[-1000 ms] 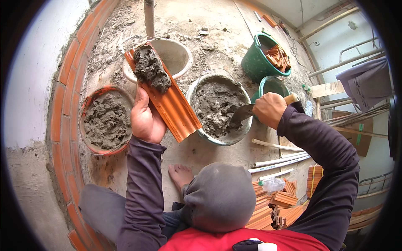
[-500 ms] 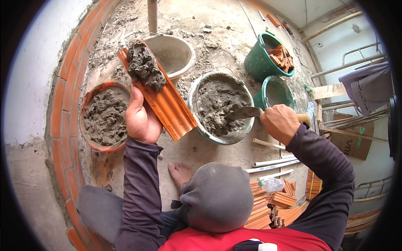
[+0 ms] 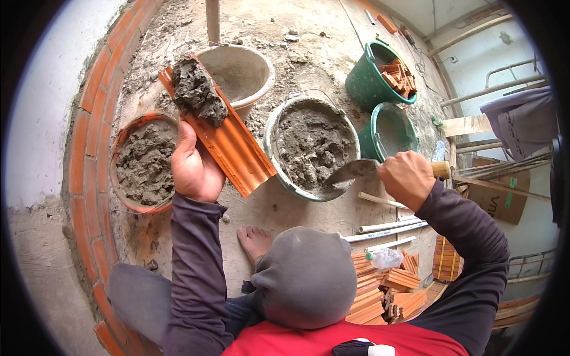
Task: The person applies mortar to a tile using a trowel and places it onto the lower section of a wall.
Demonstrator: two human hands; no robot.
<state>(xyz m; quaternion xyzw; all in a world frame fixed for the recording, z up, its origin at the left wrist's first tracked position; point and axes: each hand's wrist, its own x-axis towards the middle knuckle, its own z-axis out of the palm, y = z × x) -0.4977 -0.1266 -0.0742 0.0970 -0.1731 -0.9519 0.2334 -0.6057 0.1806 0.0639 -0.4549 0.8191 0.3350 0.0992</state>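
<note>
My left hand (image 3: 199,169) is closed around the underside and edge of a grooved orange brick (image 3: 237,151), which it holds up at a slant. A lump of wet grey mortar (image 3: 199,92) sits on the brick's far end. In my right fist (image 3: 407,175) is a trowel (image 3: 351,171), gripped by its wooden handle. The trowel's blade reaches over the right rim of a mortar bucket (image 3: 270,148), its tip near the mortar at that side. Left of my left hand stands an orange-rimmed bucket (image 3: 120,139) filled with mortar.
Behind the brick stands a pale tub (image 3: 264,80). To the right are a green bucket of brick pieces (image 3: 359,83) and a smaller green bucket (image 3: 374,133). White pipes (image 3: 392,231), stacked bricks (image 3: 365,291) and a plastic bottle (image 3: 386,258) lie near my right side. A low brick course (image 3: 80,160) runs along the left wall.
The trowel has shifted slightly right and toward me, its blade now nearer the bucket's right rim. The brick with its mortar has moved slightly left in view.
</note>
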